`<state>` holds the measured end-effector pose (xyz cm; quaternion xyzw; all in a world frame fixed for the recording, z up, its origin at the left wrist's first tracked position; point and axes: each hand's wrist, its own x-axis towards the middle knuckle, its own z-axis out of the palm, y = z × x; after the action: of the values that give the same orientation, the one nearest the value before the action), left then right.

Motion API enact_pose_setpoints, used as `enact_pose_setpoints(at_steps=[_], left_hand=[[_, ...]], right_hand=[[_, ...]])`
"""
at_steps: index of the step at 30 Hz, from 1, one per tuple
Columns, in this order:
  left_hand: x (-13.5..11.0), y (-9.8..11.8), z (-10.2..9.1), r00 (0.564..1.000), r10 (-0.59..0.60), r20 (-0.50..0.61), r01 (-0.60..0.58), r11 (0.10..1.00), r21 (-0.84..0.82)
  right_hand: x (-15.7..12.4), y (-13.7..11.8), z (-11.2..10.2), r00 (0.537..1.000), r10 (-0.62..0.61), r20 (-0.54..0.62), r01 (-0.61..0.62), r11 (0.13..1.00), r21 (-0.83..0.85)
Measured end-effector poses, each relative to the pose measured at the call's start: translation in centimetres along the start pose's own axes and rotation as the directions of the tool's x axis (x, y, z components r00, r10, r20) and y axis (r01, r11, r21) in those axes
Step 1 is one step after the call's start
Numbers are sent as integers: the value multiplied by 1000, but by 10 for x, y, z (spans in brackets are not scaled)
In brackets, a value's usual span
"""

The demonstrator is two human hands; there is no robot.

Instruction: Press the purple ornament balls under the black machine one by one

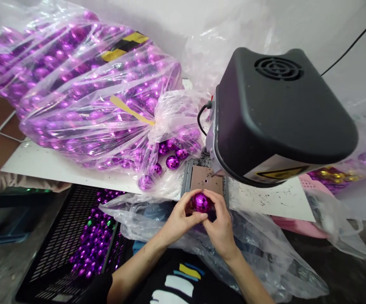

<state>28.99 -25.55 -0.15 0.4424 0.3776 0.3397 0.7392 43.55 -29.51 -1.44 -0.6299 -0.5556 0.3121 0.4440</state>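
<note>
Purple ball (pixel 201 202), left fingers (pixel 185 199) on one side, right fingers (pixel 217 201) opposite

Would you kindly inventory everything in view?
ball: one, purple, between hands
loose balls: several, purple, beside bag
large bag: one, clear, left, holding purple balls
strip: one, yellow, bag's neck
striped tape: one, yellow-black, against bag
machine: one, black, above table, right
plate: one, brown, beyond hands
table: one, white, mid-view
crate: one, black, lower left, shiny pieces inside
plastic sheeting: count unclear, transparent, over lap
container: one, pink, right
cables: two, black, beside machine
shirt: one, black, bottom
left hand: one, bare, holding ball
right hand: one, bare, holding ball
</note>
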Motion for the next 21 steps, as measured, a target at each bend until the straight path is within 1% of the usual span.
enact_pose_setpoints(at_steps=[2, 5, 6, 8, 10, 12, 14, 15, 16, 18, 19, 21], left_hand=[[4, -3, 3, 999, -1, -42, 0, 1000, -5], [7, 2, 3, 999, -6, -44, 3, 999, -50], [8, 4, 2, 999, -18, -52, 13, 996, -86], [11, 10, -3, 995, -91, -50, 79, 975, -205], [15, 13, -9, 981, -194, -17, 176, 917, -357], [20, 15, -16, 962, -272, 38, 256, 837, -484], [24, 16, -20, 949, -310, 62, 292, 784, -548], [25, 16, -21, 946, -318, 61, 297, 774, -559], [27, 16, -21, 947, -316, 52, 292, 782, -551], [30, 17, -20, 961, -278, 0, 245, 847, -472], [31, 18, -19, 969, -242, -44, 205, 896, -393], [36, 18, -17, 980, -117, -163, 93, 985, -148]], right_hand=[[2, -2, -1, 1000, -5, 4, 5, 1000, 7], [4, -12, -7, 999, 17, 39, -17, 1000, 20], [5, -15, -9, 998, 30, 53, -32, 999, 28], [5, -19, -15, 995, 63, 79, -67, 996, 53], [6, -19, -22, 991, 104, 87, -111, 990, 84], [6, -15, -30, 985, 158, 74, -166, 980, 108], [7, -9, -40, 975, 215, 54, -220, 968, 124], [7, -7, -45, 970, 239, 47, -243, 961, 132], [7, -4, -50, 965, 259, 42, -263, 955, 141], [7, -1, -58, 957, 289, 34, -291, 944, 157], [7, 0, -60, 953, 300, 31, -301, 940, 163], [7, 2, -63, 948, 316, 26, -316, 933, 171]])
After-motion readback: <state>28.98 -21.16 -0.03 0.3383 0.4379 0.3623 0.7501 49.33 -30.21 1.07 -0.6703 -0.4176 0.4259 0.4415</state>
